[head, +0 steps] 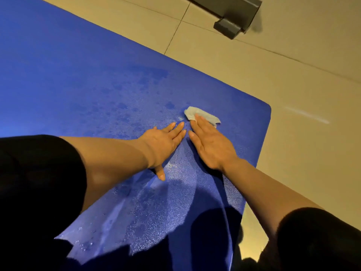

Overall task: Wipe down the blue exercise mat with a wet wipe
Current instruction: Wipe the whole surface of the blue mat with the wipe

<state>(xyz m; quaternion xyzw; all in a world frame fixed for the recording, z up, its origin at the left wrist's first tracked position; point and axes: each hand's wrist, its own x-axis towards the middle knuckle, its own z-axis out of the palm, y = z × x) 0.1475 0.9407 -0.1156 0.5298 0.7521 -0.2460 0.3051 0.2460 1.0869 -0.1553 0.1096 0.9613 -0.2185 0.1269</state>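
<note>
Near the corner of the blue exercise mat (78,75), the flat right hand (212,146) presses the wet wipe (203,115); the left hand (163,142) rests open beside it. Damp patches surround them; the far part looks dry, probably unwiped.

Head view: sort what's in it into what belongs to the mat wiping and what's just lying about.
Belongs:
blue exercise mat
wet wipe, under the right hand
left hand, flat on the mat

Lying about:
grey furniture foot
tiled floor

Count of things in view
One blue mat (78,75), one wet wipe (202,115), two hands: left (162,142), right (212,146); one grey block (232,18).
</note>
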